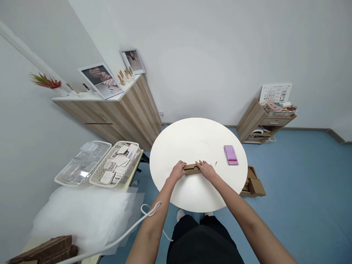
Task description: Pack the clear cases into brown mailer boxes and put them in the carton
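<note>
- The left hand (177, 171) is at the near side of the round white table (192, 137), its fingers closed narrowly over the left end of a flat brown kraft-cardboard piece (191, 169).
- The right hand (206, 170) holds the other end of that piece, its fingers together and curved over the top. Both hands almost meet, with the piece between them.
- The piece is just above the table top, close to the table's near edge. The fingers hide much of it, so its exact form cannot be told.
- A pink rectangular packet (231, 155) with a darker red band lies on the table, right of the hands. Its print is blurred.
- A small dark-red scrap (216, 163) lies on the table, just beside the right hand.
- Left of the table, a white perforated plastic basket (115, 165) full of printed cards sits beside a clear plastic tray (82, 163).
- Nearer the person on that side are crumpled translucent white plastic sheeting (82, 216) and a stack of flattened brown cardboard (41, 251).
- A white cord (118, 238) runs past the left forearm.
- Right of the table, an open brown cardboard box (253, 185) sits on the blue floor (302, 183).
- Beyond the table stands a light-wood cabinet (118, 117) topped with framed photographs of hands (99, 80).
</note>
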A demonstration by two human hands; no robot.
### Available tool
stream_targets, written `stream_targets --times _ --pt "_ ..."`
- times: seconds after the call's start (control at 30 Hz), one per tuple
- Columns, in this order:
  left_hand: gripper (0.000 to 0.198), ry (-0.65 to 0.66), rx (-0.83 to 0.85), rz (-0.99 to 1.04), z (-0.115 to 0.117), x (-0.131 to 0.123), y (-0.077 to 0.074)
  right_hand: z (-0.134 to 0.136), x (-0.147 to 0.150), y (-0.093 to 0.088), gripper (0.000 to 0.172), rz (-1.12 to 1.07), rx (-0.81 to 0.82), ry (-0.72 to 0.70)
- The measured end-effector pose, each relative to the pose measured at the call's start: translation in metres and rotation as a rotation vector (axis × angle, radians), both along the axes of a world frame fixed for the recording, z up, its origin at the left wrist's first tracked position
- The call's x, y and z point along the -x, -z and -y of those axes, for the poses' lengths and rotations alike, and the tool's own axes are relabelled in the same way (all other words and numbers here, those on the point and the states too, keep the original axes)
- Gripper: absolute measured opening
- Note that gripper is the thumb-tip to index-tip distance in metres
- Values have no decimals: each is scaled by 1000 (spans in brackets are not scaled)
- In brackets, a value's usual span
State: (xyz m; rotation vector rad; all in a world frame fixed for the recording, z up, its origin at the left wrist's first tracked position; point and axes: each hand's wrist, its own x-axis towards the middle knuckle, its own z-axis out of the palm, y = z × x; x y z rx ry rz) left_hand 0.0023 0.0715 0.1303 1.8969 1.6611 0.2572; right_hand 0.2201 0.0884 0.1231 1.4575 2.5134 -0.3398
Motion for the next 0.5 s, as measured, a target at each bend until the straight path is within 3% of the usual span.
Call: stream_targets --times 0.17,0.5 --pt "32 -71 64 27 -4 11 -7 0 1 4 59 9 27 -15" --pt "18 -171 141 -105 -26 -2 -21 -4 3 -5 53 -8 123 1"
